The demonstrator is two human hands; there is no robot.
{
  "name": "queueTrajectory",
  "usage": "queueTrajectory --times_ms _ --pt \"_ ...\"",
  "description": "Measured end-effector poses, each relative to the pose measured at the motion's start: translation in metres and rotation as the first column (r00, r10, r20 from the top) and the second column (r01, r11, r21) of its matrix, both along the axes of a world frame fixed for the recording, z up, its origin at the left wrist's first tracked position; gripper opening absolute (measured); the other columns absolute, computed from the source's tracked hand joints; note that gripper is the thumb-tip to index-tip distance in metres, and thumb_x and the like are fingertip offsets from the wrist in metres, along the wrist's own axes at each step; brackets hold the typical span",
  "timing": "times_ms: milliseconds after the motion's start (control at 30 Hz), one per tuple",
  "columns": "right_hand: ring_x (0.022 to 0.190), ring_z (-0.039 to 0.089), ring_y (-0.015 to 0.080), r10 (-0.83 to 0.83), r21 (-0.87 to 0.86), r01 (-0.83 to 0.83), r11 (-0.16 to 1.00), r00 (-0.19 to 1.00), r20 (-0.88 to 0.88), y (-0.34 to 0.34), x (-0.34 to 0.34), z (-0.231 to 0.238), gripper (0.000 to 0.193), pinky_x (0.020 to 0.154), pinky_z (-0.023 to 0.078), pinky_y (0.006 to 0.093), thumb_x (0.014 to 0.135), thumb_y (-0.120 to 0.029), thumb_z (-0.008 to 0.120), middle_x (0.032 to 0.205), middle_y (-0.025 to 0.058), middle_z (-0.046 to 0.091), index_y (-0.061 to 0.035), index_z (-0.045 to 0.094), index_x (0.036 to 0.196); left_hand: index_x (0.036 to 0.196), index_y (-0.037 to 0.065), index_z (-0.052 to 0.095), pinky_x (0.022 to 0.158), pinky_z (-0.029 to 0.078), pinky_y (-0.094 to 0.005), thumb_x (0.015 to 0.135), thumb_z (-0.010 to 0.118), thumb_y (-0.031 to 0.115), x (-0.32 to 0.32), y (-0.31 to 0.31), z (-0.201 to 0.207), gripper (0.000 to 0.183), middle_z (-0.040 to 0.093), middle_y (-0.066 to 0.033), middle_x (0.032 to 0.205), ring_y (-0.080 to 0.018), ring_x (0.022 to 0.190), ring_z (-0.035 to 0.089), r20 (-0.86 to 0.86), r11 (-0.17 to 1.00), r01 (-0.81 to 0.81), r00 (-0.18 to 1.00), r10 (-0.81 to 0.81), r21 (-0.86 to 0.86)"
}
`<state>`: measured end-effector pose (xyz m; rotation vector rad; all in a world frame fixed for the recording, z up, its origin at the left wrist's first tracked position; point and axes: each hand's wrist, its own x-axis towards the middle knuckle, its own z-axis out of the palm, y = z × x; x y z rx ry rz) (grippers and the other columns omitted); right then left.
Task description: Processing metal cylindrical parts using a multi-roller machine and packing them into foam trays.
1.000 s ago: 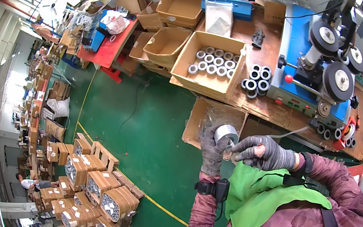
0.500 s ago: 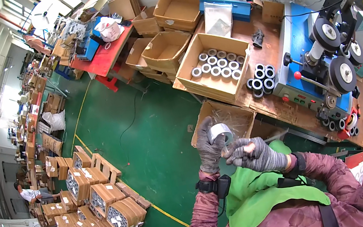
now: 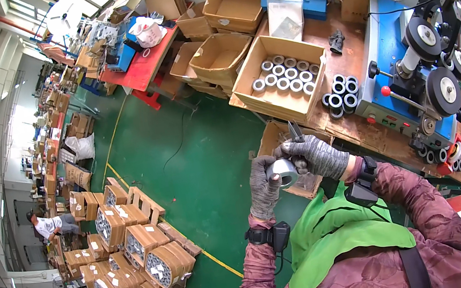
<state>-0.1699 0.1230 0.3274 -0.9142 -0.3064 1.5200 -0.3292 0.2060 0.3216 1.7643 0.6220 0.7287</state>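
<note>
- While we hold the grey roll (image 3: 282,172) up at chest height, clear of the worktop (image 3: 362,121), our left hand (image 3: 264,186) curls closed around it from below.
- Our right hand (image 3: 316,156) arches over the roll, fingers pinched shut at its top edge.
- Beyond the roll lies an open carton (image 3: 278,135); farther still, a box of rolls (image 3: 283,76).

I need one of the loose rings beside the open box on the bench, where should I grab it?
Take a ring from above, one finger in its open hole and the thumb on the outer wall. The rings lie flat, holes up, and packed together, so their sides look hard to reach. The outermost one is probably easiest.
</note>
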Motion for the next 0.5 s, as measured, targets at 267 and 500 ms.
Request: queueTrajectory --times_ms 267,500 --pt "0.044 0.042 0.0039 -0.131 0.036 0.156 0.987 0.917 -0.376 0.019 -0.01 -0.019 0.021 0.043 0.039 0.0183 0.094 -0.016 0.048 0.067 0.002 0.054 0.0024 0.059 0.094 0.106 0.003 0.05 0.085 0.048 -0.0318 0.079 0.064 0.051 -0.011 -0.002 -0.011 0.056 0.051 -0.0131 0.11 -0.0196 0.097 0.055 0.239 0.934 -0.078 0.956 0.169 -0.349" --pt "0.056 0.05 0.006 -0.26 0.134 0.267 0.954 0.963 -0.065 0.031 -0.042 -0.013 0.024 0.053 0.045 0.0193 0.092 -0.02 0.052 0.075 0.0019 0.059 0.0027 0.06 0.096 0.105 0.002 0.059 0.081 0.048 -0.028 0.088 0.06 0.023 -0.008 -0.016 -0.013 0.027 0.058 -0.007 0.105 -0.0149 0.094 0.056 0.095 0.84 -0.277 0.929 0.359 -0.467"
